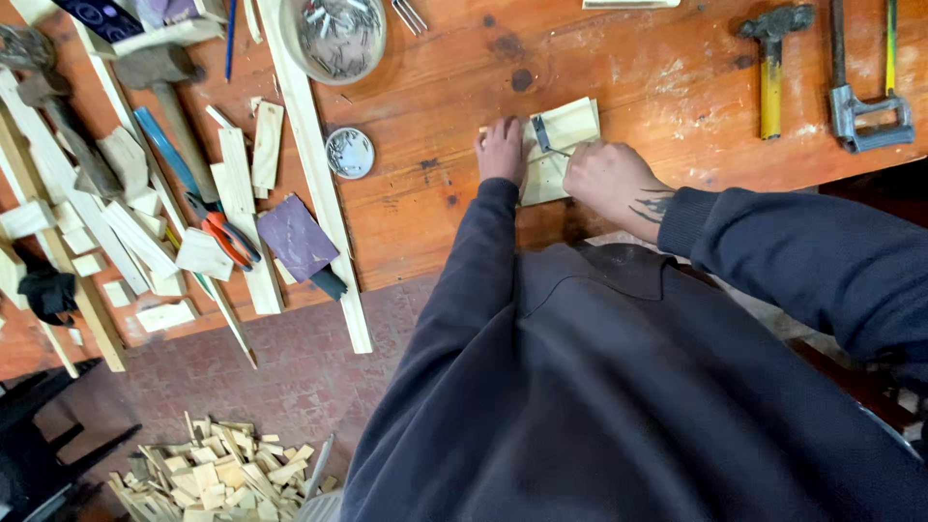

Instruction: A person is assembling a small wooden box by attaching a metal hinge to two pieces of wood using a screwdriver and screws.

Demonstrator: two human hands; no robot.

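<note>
Item: small pale wood block, lying flat on the red-brown workbench near its front edge. We press our left hand flat on its left edge. Our right hand is closed around a thin metal tool resting on the block. Nearby: round tin of nails, yellow-handled hammer.

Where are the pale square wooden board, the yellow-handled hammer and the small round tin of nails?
Pale square wooden board (568,126), head view, bare upper face.
Yellow-handled hammer (770,92), head view, handle.
Small round tin of nails (349,153), head view, centre.
</note>
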